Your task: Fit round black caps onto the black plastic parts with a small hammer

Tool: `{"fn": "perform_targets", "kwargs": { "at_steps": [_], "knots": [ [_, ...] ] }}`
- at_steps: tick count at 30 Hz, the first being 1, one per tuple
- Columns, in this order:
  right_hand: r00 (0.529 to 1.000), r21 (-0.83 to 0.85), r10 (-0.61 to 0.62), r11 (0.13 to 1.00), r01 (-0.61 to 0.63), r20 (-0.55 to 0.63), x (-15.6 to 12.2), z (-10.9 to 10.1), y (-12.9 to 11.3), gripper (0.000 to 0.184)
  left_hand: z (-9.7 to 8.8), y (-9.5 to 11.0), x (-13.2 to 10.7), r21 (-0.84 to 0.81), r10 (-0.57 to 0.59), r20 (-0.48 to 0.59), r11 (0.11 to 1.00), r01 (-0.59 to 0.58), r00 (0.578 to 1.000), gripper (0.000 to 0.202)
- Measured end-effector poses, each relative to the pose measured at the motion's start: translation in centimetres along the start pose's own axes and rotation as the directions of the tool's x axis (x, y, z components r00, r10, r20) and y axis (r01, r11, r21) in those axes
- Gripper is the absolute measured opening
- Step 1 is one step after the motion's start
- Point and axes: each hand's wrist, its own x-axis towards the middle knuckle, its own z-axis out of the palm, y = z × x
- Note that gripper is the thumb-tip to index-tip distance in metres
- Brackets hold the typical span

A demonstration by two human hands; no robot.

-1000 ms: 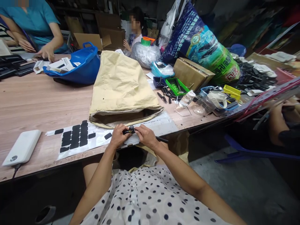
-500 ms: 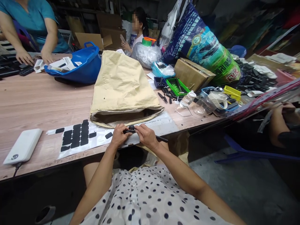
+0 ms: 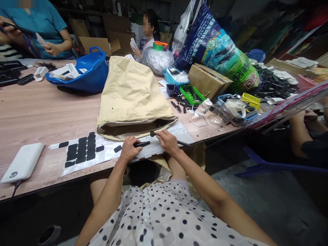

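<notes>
My left hand [image 3: 130, 149] is closed on a slim black pen-shaped piece [image 3: 142, 144], whose tip points right over the table's front edge. My right hand [image 3: 167, 141] pinches a dark stick with a round knob [image 3: 152, 133] at its left end. A black rod [image 3: 185, 144] sticks out to the right behind that hand; I cannot tell whether it is the same piece. Just beyond both hands lies a cream cloth sack [image 3: 133, 92], its mouth facing me. Left of my left hand, a white backing sheet [image 3: 104, 158] carries rows of black rounded pads [image 3: 82, 149].
A white power bank [image 3: 23, 162] with a cable lies at left. Behind are a blue basin [image 3: 89, 73], a green tray [image 3: 192, 95], a clear bottle [image 3: 202, 108], a cardboard box [image 3: 208, 80] and a large printed bag [image 3: 222, 51]. Co-workers sit across the table and at right.
My hands have moved apart; the knobbed stick has gone up and right, away from the pen-shaped piece in my left hand. Across the table, a co-worker has lifted their hands, now holding things.
</notes>
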Motion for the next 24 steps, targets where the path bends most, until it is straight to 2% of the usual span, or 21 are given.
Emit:
{"fn": "perform_targets", "kwargs": {
  "at_steps": [3, 6, 11, 14, 17, 21, 24],
  "knots": [
    [0.999, -0.078, -0.028, 0.996, 0.031, 0.036, 0.5, 0.1, 2.0, 0.023, -0.1, 0.1, -0.1, -0.002, -0.012, -0.001, 1.0, 0.012, 1.0, 0.009],
    [0.996, -0.104, -0.053, 0.993, 0.061, 0.071, 0.4, 0.6, 3.1, 0.021, -0.2, 0.2, -0.2, -0.006, -0.023, 0.005, 1.0, 0.023, 1.0, 0.007],
    [0.995, -0.098, -0.057, 0.993, 0.064, 0.078, 0.0, 1.1, 2.9, 0.021, -0.6, 0.2, -0.1, -0.014, -0.003, 0.013, 1.0, 0.003, 1.0, 0.007],
    [0.995, -0.094, -0.054, 0.994, 0.062, 0.078, 0.1, 1.1, 2.6, 0.02, -0.9, 0.8, -0.5, -0.021, 0.019, -0.03, 1.0, -0.02, 0.999, 0.014],
    [0.996, -0.088, -0.039, 0.995, 0.046, 0.075, 0.1, 1.1, 2.4, 0.02, -0.9, 2.2, -2.7, -0.082, 0.014, -0.031, 0.997, -0.017, 0.999, 0.022],
    [0.997, -0.094, -0.033, 0.995, 0.039, 0.071, 0.1, 1.1, 2.3, 0.019, 0.2, 4.1, -7.6, -0.204, 0.019, 0.172, 0.979, 0.016, 0.985, 0.03],
    [0.997, -0.099, -0.032, 0.994, 0.04, 0.073, 0.1, 1.2, 2.2, 0.02, 2.3, 3.5, -10.5, -0.161, -0.074, 0.287, 0.979, 0.124, 0.955, 0.031]
  ]
}}
